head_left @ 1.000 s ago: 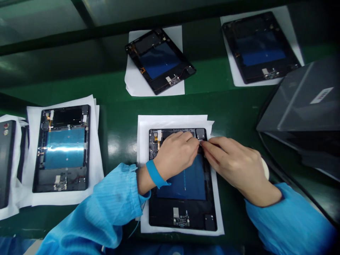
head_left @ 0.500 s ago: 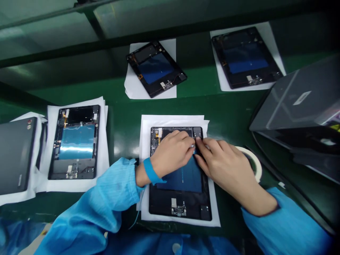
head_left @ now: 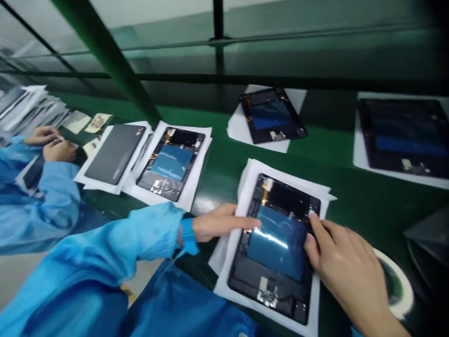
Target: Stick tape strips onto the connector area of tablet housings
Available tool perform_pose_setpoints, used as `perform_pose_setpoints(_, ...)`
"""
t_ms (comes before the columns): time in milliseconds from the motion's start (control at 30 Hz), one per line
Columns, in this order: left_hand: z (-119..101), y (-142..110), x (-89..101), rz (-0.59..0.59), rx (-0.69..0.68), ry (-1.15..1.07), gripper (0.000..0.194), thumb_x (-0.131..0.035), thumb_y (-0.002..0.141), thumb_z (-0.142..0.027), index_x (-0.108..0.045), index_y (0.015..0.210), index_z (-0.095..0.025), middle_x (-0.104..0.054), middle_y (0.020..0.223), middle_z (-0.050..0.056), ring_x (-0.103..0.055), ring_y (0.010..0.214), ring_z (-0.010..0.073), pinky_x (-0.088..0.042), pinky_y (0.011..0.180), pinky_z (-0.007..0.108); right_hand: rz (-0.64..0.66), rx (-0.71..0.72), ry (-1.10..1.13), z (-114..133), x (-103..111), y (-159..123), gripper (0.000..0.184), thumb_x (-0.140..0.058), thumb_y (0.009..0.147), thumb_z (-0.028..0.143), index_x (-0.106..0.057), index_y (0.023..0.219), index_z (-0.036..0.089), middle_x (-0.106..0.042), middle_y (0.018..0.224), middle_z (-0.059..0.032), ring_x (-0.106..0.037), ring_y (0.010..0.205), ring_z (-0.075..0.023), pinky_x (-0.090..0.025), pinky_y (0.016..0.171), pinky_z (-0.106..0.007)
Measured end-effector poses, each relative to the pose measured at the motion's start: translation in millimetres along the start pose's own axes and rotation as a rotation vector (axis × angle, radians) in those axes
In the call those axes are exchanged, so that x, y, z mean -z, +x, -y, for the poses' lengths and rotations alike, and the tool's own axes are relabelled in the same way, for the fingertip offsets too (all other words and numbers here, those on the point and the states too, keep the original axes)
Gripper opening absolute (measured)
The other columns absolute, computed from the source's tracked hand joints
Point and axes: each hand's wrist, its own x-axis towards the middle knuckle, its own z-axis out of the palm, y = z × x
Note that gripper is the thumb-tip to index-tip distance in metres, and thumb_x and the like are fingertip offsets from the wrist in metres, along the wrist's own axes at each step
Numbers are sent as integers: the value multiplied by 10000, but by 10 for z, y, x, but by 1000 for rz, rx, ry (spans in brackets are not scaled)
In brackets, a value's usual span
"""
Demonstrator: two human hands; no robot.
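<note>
We have an open tablet (head_left: 277, 238) in front of us, tilted a little on a stack of white sheets (head_left: 324, 189) near the surface's (head_left: 224, 168) near edge, right of its middle. Inside it lie a blue panel (head_left: 277, 241) and, toward its near edge, a small circuit board (head_left: 268, 295).

Our left hand (head_left: 213, 223) reaches in at the tablet's left edge. Its index finger is stretched out over that edge, the tip at the blue panel's border; another finger lies by the edge of the sheets, and we cannot tell whether the thumb presses from below. Our right hand (head_left: 351, 267) is at the tablet's right edge, close to its far right corner, with index finger and thumb slightly spread, the index fingertip by a small pale part. A blue band (head_left: 190, 235) circles our left wrist.

To the right of our right hand, a roll of tape (head_left: 398, 285) lies on the surface. Toward the far edge, we see a second open tablet (head_left: 273, 114) turned askew on white paper, and a third (head_left: 407, 133) farther right. Left of our work, another open tablet (head_left: 171, 161) and a closed grey tablet (head_left: 115, 152) lie side by side on paper. Beyond them, toward the surface's left end, a co-worker's hands (head_left: 52, 142) meet near a pile of sheets (head_left: 35, 110).
</note>
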Motion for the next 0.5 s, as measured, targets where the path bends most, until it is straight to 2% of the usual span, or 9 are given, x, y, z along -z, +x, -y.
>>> perform_pose_setpoints(33,11,65,-38,-38,-75,87,299,-785,731,-388,-683,863,-140,-673,805,20,-632,822,193,-508,792,317,-10,24,-7,-15,6,-6,488,-479,928,267,-476,1381,86,-675,948,-120,-592,800,-256,-463,765,-388)
perform_pose_setpoints(100,-11,66,-21,-67,-133,213,194,-709,789,-317,-658,792,-130,-602,675,-6,-580,682,162,-488,668,291,-32,48,11,-78,54,-8,495,-486,939,290,-465,1402,118,-684,940,-111,-598,744,-246,-455,697,-378)
perform_pose_setpoints(167,-97,-135,151,-131,-195,251,196,-667,817,-307,-665,881,-121,-615,701,1,-567,646,155,-489,627,288,-98,-2,53,-169,146,31,500,-536,930,319,-483,1401,162,-695,992,-112,-619,754,-243,-443,638,-364)
perform_pose_setpoints(233,-241,-465,490,-319,-383,284,390,-746,759,-333,-653,1084,-139,-688,912,32,-622,788,189,-532,729,313,-177,-92,78,-246,244,170,484,-584,912,351,-532,1360,176,-699,1042,-118,-639,818,-248,-435,608,-350)
perform_pose_setpoints(300,-417,-776,946,-511,-495,317,561,-785,734,-365,-610,1233,-175,-698,1090,51,-641,969,244,-539,873,368,-157,-147,51,-270,294,466,435,-557,925,405,-593,1283,160,-695,1064,-128,-638,869,-250,-435,616,-340)
perform_pose_setpoints(367,-567,-945,1422,-662,-506,295,616,-806,711,-377,-600,1263,-198,-707,1102,50,-646,1008,272,-536,915,411,27,-155,-6,-232,261,923,433,-450,968,442,-626,1213,131,-672,1126,-151,-623,925,-253,-446,671,-335)
perform_pose_setpoints(400,-617,-965,1640,-723,-506,278,620,-814,695,-379,-609,1248,-192,-714,1084,53,-652,995,275,-537,917,424,198,-108,-31,-196,212,1193,448,-404,986,424,-605,1232,108,-647,1174,-167,-612,987,-260,-453,704,-332)
perform_pose_setpoints(500,-639,-841,2142,-800,-435,220,547,-822,636,-333,-653,1125,-156,-731,975,63,-668,892,263,-545,896,458,339,-33,-49,-68,-15,1999,322,-492,955,332,-635,1127,100,-641,1128,-170,-601,1032,-261,-474,739,-322)
